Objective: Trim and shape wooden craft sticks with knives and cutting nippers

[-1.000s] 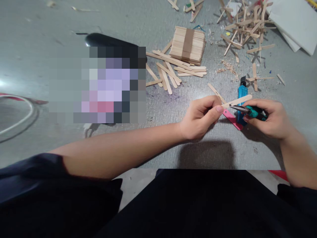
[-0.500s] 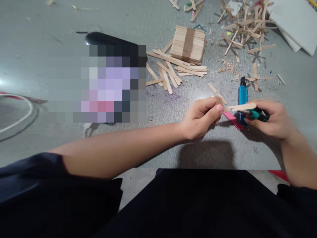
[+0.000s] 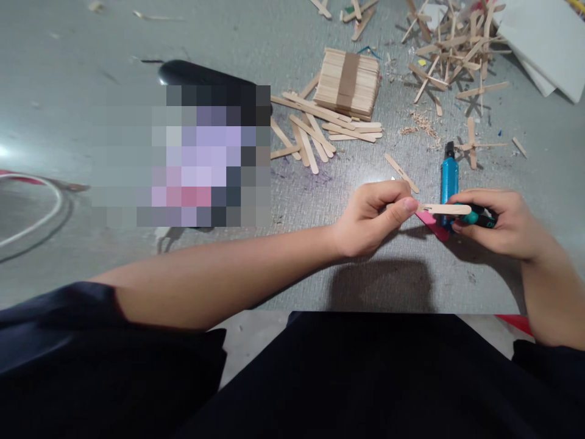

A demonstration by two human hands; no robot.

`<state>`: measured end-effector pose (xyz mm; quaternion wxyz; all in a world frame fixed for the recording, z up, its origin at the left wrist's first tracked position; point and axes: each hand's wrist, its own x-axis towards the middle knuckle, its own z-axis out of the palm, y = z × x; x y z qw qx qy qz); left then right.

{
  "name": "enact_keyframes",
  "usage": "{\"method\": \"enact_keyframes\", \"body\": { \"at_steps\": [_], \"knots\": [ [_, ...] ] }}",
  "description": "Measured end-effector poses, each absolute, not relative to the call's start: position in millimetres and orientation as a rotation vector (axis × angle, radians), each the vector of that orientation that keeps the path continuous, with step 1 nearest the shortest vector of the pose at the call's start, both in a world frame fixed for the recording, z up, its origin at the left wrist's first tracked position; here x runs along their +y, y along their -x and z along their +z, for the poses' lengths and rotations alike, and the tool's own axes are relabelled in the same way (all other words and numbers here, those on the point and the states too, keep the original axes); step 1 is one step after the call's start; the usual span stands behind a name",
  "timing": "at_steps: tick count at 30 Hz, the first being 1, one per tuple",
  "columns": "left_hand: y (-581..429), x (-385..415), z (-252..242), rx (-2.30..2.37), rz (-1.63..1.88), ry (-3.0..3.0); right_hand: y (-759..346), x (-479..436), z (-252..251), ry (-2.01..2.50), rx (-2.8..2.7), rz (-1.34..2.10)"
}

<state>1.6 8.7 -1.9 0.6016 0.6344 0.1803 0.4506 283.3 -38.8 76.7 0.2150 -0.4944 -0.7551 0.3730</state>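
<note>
My left hand (image 3: 379, 213) is closed, pinching one end of a wooden craft stick (image 3: 450, 209) between thumb and forefinger. A small cut slot shows in the stick near my thumb. My right hand (image 3: 500, 219) grips a slim hand tool with a black and teal handle (image 3: 485, 219); its tip is hidden behind the stick. Under the stick lies a flat pink strip (image 3: 432, 224), partly covered. A blue object with a black end (image 3: 450, 174) rests on the table beside my right fingers. Beyond my left hand lies another slotted stick (image 3: 401, 172).
A banded bundle of craft sticks (image 3: 331, 82) stands ahead, with loose sticks (image 3: 315, 143) around it. Joined crossed sticks (image 3: 466, 52) pile up at the back right near white sheets (image 3: 548, 46). Wood shavings (image 3: 425, 124) lie between. A black object (image 3: 205, 73) and a white cable (image 3: 57, 201) are leftward.
The held craft stick has tipped down to nearly level and now covers the tool's metal shaft. Both hands stay in almost the same place.
</note>
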Motion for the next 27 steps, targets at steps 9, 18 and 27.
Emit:
{"method": "enact_keyframes", "body": {
  "at_steps": [9, 18, 27],
  "knots": [
    [2, 15, 3, 0.416, 0.98, -1.53, -285, -39, 83, 1.456, -2.093, 1.173],
    [3, 15, 2, 0.402, 0.977, -1.492, -279, -42, 83, 1.629, -2.057, 1.206],
    [-4, 11, -3, 0.439, 1.026, -1.288, -275, -46, 83, 1.764, -1.999, 1.162]
  ]
}}
